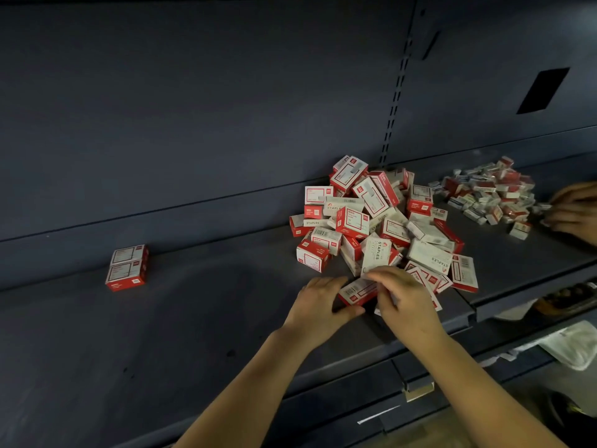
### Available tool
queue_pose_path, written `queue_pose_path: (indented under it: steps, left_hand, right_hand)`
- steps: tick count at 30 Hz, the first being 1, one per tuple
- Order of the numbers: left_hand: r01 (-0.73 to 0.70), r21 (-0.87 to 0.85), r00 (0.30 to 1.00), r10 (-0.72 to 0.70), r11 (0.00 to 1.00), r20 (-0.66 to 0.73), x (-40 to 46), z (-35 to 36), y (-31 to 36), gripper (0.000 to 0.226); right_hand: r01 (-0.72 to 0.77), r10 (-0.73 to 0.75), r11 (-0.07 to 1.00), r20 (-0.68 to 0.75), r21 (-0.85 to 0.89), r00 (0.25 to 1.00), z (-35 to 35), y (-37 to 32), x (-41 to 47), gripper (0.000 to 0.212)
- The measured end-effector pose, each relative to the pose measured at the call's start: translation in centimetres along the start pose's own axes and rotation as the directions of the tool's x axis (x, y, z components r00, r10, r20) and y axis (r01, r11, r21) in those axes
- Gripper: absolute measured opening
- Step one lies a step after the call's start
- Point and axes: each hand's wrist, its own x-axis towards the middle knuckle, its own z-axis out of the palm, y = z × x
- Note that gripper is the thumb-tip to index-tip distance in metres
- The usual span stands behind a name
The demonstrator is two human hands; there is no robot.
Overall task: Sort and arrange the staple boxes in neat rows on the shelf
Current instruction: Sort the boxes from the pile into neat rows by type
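A loose heap of red-and-white staple boxes lies on the dark shelf, right of its middle. At the heap's near edge one red-and-white box sits between my hands. My left hand holds its left side, thumb under and fingers above. My right hand grips its right end, fingers curled over it and over a white box behind. Far to the left, two staple boxes stand stacked one on the other near the back.
A second heap of smaller staple boxes lies on the neighbouring shelf section to the right, where another person's hands work. The shelf's back panel rises behind. Lower shelves with white packets show at the bottom right.
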Motion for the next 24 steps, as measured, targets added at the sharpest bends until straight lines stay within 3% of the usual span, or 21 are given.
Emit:
queue_pose_path:
  steps: [5, 16, 19, 24]
  left_hand:
    - [-0.005, -0.053, 0.999, 0.004, 0.999, -0.032, 0.6, 0.2, 0.4, 0.047]
    - [-0.014, -0.048, 0.979, 0.004, 0.999, -0.205, -3.7, -3.3, -3.4, 0.056]
    - [-0.051, -0.055, 0.951, 0.031, 0.997, -0.306, -5.4, -4.3, -4.0, 0.054]
    - [-0.097, -0.073, 0.878, 0.051, 0.993, -0.475, -7.5, -5.9, -4.1, 0.052]
  right_hand:
    - [-0.021, 0.021, 1.000, -0.004, 0.014, 1.000, 0.0, -0.1, -0.3, 0.030]
    - [-0.054, 0.062, 0.989, -0.052, 0.141, 0.997, 0.3, -2.0, -0.1, 0.024]
    - [-0.045, 0.051, 0.986, -0.033, 0.160, 0.998, 1.1, -2.9, 0.1, 0.023]
    - [-0.165, 0.155, 0.950, 0.058, 0.263, 0.986, 2.7, -4.7, 0.0, 0.032]
